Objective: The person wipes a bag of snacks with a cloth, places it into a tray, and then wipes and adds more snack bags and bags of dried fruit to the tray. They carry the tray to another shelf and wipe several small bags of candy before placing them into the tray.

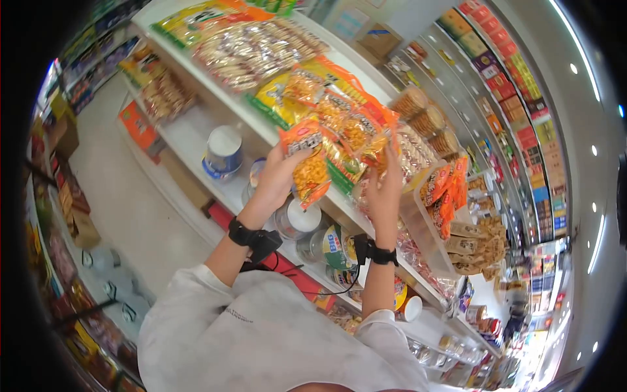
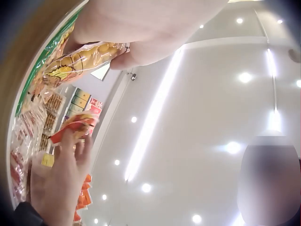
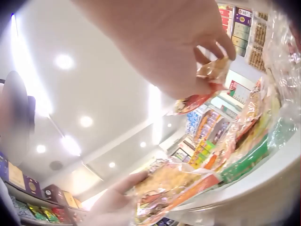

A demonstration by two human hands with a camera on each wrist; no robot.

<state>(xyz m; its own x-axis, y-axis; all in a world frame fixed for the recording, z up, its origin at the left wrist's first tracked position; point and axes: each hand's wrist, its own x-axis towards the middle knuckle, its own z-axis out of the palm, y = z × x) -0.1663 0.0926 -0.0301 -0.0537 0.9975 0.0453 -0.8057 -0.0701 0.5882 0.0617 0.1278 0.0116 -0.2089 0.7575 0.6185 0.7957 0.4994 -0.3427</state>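
Observation:
My left hand (image 1: 277,175) grips a clear and orange snack bag (image 1: 311,168) by its left side, thumb across its front. Yellow-brown pieces show through the bag's clear part. To the right, my right hand (image 1: 385,189) pinches a smaller-looking orange snack packet (image 1: 375,151), partly covered by the fingers. In the right wrist view this packet (image 3: 202,96) sits between thumb and fingertips. Both are held above the shelf's front edge. Behind them, several similar orange snack packets (image 1: 333,111) lie on a large yellow and green bag (image 1: 274,101).
A clear plastic bin (image 1: 428,225) with orange packets stands right of my right hand. Wrapped snacks (image 1: 251,49) fill the upper left of the shelf, and stacked round crackers (image 1: 428,121) stand behind. Lidded jars (image 1: 297,219) line the lower shelf beneath my forearms.

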